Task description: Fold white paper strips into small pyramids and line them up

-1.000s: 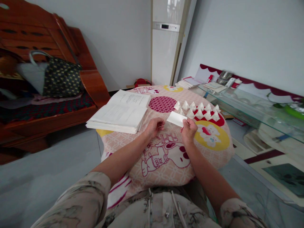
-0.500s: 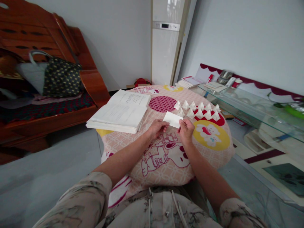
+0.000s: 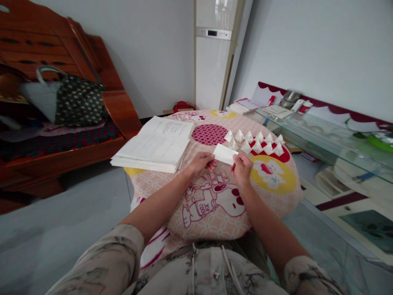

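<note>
A small white rectangle of folded paper (image 3: pixel 225 154) is held slightly above the patterned tablecloth (image 3: pixel 181 196). My right hand (image 3: pixel 242 166) pinches its right end between thumb and fingers. At the lower left corner of the paper, my left hand (image 3: pixel 201 164) is closed with curled fingers, its thumb tip at the edge. Just beyond the paper, two rows of small white folded paper pyramids (image 3: pixel 259 143) stand on the cloth. To the left lies a thick open book (image 3: pixel 153 143) with printed pages.
A glass-topped cabinet (image 3: pixel 325 135) with cups and small items runs along the right wall. A stack of booklets (image 3: pixel 242 105) sits at the table's far edge. On the left, a wooden bench (image 3: pixel 119 110) carries a dark patterned bag (image 3: pixel 80 100).
The paper has shifted slightly to the right with my right hand. My left hand has drawn back a little left, its thumb now covering less of the paper.
</note>
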The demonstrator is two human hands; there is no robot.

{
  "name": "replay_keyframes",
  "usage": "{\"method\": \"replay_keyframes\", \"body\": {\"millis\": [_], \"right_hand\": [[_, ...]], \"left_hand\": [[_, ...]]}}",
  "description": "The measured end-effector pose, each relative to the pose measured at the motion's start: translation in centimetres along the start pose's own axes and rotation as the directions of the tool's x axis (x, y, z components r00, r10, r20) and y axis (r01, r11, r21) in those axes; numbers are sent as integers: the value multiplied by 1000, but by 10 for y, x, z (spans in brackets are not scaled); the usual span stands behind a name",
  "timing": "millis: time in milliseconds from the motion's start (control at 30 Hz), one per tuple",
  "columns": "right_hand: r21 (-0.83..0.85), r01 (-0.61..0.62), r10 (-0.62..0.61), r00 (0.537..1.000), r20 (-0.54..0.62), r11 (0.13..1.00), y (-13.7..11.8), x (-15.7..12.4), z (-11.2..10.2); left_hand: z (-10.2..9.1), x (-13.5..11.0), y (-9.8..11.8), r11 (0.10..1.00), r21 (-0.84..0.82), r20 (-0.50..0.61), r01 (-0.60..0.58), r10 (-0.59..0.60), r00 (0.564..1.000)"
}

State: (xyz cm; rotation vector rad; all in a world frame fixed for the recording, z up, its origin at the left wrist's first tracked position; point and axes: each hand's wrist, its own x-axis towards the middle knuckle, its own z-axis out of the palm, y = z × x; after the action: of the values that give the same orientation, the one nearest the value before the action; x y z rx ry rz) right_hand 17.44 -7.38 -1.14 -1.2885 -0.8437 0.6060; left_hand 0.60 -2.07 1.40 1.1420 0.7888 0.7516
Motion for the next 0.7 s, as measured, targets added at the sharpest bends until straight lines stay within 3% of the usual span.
{"method": "replay_keyframes", "body": {"millis": [200,400,533,700], "right_hand": [[27,-8,7,1000,30,1000,1,-4,6],[83,-57,55,998,27,995,-3,-5,6],[-3,-38,38,999,16,999,-2,0,2],[-201,107,-98,994,57,974,1,2,3]], "left_hand": [[-7,5,-2,999,-32,-101,-43,39,994],[-9,7,-4,993,27,-94,-116,118,989],[-16,13,-3,988,53,-169,-145,152,974],[-26,26,0,950,184,-295,-253,299,908]]}}
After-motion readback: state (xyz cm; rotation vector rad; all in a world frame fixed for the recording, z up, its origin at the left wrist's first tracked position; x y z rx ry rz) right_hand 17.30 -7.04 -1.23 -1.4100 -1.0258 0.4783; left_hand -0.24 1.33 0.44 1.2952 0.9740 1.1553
